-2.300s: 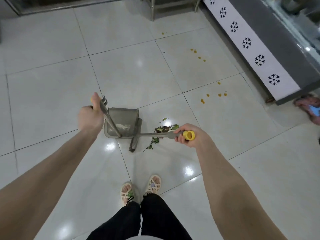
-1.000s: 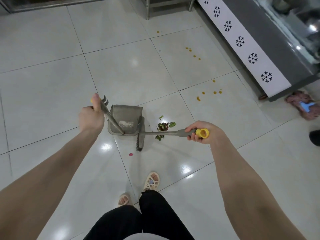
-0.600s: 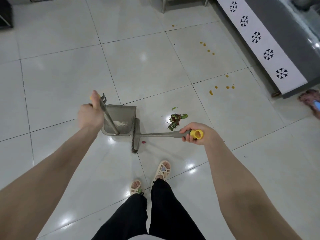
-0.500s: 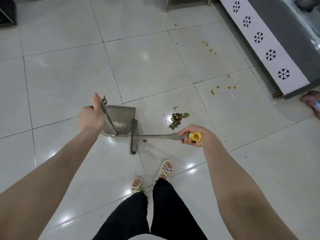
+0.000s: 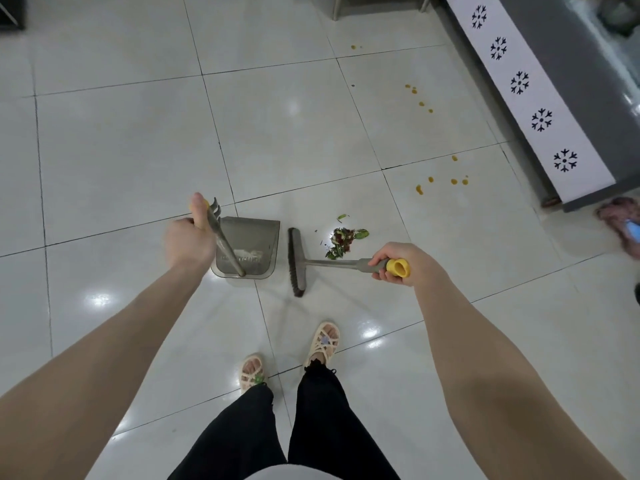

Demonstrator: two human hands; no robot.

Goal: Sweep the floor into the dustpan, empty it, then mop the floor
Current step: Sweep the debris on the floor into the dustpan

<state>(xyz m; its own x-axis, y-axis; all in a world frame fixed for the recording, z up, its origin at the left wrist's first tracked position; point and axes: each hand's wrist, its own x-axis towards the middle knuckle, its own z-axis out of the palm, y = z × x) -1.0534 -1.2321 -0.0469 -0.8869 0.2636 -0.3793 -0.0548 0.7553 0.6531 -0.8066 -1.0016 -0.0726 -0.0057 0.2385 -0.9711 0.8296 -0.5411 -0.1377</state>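
Broom head (image 5: 297,261) pulled off dustpan (image 5: 258,233) mouth; leaf pile (image 5: 343,240) lies right of it, nearer right hand (image 5: 398,261) gripping broom handle (image 5: 332,263); left hand (image 5: 188,242) grips dustpan handle (image 5: 227,245).

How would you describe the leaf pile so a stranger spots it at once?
Start at the grey counter with the snowflake strip on the right, then look across the white floor tiles to the broom head beside the dustpan. The leaf pile lies just right of that head. Unlike the scattered yellow drops nearer the counter, it is one dark green-and-red clump.
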